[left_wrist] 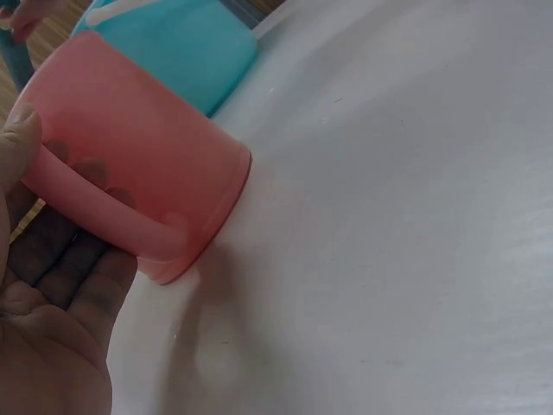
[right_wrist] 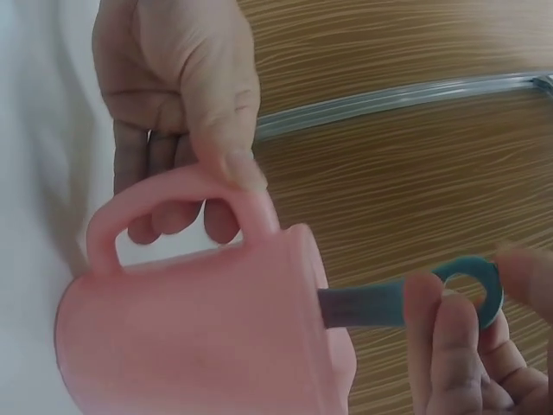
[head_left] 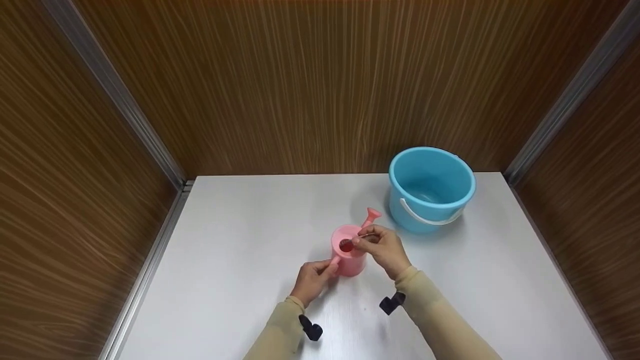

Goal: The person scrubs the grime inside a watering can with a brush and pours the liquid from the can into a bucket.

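A pink watering can (head_left: 351, 269) stands on the white table, its opening facing up and its spout rose pointing to the back right. My left hand (head_left: 309, 283) grips the can's handle (right_wrist: 168, 188), thumb on top and fingers passing through the loop. Above the opening, my right hand (head_left: 386, 250) pinches a blue-green tool (right_wrist: 367, 304) with a flat shaft and a ring-shaped end (right_wrist: 491, 290). The fingers are at the ring, while the shaft's other end goes in at the can's mouth and is hidden inside.
A light blue bucket (head_left: 417, 220) with a white handle (head_left: 430, 221) stands behind and to the right of the can, near the back wall. Wood-grain panels (head_left: 300, 90) enclose the white table (head_left: 225, 240) at the back and both sides.
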